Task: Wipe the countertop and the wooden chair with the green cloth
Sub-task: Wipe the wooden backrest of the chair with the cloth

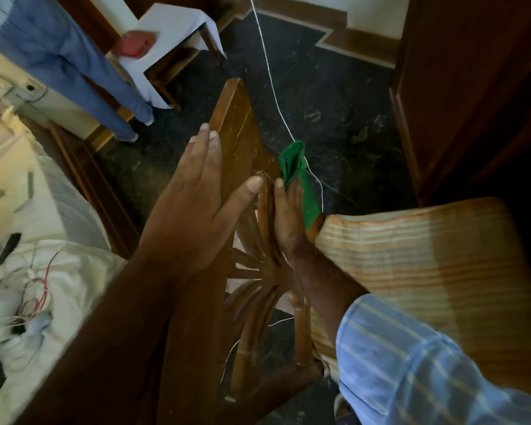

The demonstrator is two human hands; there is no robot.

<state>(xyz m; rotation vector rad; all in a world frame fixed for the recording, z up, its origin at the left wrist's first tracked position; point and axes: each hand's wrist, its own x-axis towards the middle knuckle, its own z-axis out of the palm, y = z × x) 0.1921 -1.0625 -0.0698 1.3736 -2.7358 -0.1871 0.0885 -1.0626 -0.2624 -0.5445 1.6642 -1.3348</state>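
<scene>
Left hand (193, 207): flat, fingers spread, palm resting on the brown wooden chair's (239, 142) top rail.
Right hand (288, 216): fingers straight and together, pressing the crumpled green cloth (298, 176) against the chair's far side.

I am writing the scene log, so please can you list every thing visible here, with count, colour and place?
wooden chair: one, brown, centre, seen from above
seat cushion: one, orange striped, on the chair, right
green cloth: one, green, against the chair back
cord: one, white, across the dark floor
bed: one, white, left, with wires on it
standing person: one, blue trousers, upper left
left hand: flat on the chair back
right hand: pressing the cloth, blue striped sleeve
</scene>
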